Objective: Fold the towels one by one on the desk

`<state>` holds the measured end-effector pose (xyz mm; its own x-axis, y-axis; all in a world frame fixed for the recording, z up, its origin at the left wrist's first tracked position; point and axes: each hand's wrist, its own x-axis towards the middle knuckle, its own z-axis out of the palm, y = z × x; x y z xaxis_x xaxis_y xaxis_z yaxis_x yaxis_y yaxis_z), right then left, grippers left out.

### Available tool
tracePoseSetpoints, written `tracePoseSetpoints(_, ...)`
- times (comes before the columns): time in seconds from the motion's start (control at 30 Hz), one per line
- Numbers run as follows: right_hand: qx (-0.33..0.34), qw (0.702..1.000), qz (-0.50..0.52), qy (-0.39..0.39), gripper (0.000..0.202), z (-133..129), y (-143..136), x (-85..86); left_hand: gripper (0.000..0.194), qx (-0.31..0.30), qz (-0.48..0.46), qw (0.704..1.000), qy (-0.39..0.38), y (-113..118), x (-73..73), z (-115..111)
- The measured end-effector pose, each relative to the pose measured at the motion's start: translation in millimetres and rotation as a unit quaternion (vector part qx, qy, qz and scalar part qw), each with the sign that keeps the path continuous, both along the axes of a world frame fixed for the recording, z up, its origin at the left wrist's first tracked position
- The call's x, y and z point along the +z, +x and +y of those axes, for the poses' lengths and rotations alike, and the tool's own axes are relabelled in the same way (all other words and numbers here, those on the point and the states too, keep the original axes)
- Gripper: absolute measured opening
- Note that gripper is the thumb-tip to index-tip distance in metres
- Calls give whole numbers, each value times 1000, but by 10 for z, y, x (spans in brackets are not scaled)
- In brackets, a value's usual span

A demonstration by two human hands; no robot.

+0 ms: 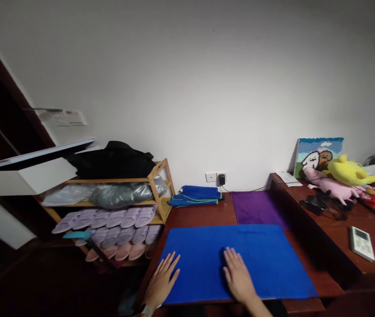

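Observation:
A blue cloth [204, 259] is spread out on the brown wooden table [204, 216]. On its left edge lies my left hand [163, 279], palm down with the fingers stretched out, holding nothing. My right hand [238, 275] rests palm down near the middle of the cloth, fingers stretched and nothing in them. Behind the cloth a purple cloth [256, 208] lies flat, partly covered by the blue one. Folded blue cloths with green edging [196, 196] sit at the back left of the table, near the wall.
A shoe rack [161, 193] with slippers [131, 218] and a black bag [115, 160] stands to the left. A higher surface [326, 222] at right bears plush toys [349, 171], cables, a picture [318, 154] and a white remote [362, 243]. A black plug [221, 178] is in the wall.

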<state>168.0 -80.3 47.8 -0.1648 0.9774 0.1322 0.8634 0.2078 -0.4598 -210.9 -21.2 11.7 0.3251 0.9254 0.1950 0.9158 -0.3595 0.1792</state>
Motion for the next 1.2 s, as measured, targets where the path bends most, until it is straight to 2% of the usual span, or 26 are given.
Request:
tracePoseSetpoints(0.07,49,999,16,-8,62,57,-521,-21,54,3,-2,1000,-2,5,15,-15)
tracePoseSetpoints(0.13,70,997,21,-23,61,87,-797,-78,54,2,-1,1000,-6,8,34,-16)
tracePoseSetpoints(0.17,69,997,20,-31,61,92,-834,-109,54,1,0,1000,-8,7,43,-15)
tracePoseSetpoints(0.23,47,998,8,-42,64,82,-712,-167,54,-2,1,1000,-7,6,55,-15)
tracePoseSetpoints(0.3,3,999,-11,-46,67,45,-354,-226,55,-3,2,1000,-4,4,59,-15)
tracePoseSetpoints(0.37,-56,997,-30,-45,70,-20,192,-305,55,0,3,1000,-2,5,54,-14)
tracePoseSetpoints(0.5,-185,980,-67,-39,78,-220,1583,-572,54,8,5,1000,-2,9,28,1)
tracePoseSetpoints(0.6,-233,972,-41,-17,77,-393,2517,-807,54,7,4,1000,-3,11,9,15)
tracePoseSetpoints(0.67,-258,966,-13,9,73,-478,2900,-906,54,8,6,1000,-4,10,0,20)
tracePoseSetpoints(0.73,-276,961,2,33,71,-507,3021,-916,54,9,6,1000,-1,9,-6,23)
tracePoseSetpoints(0.8,-278,959,1,47,72,-459,2874,-826,54,8,6,1000,3,10,-7,21)
tracePoseSetpoints(0.87,-254,966,-12,46,73,-335,2498,-657,54,9,6,1000,3,13,1,14)
tracePoseSetpoints(1.07,-58,998,-30,-2,69,279,754,-81,54,4,-1,1000,-3,38,68,-36)
tracePoseSetpoints(1.2,52,998,-20,-29,67,729,-264,110,55,14,-1,1000,-8,51,95,-74)
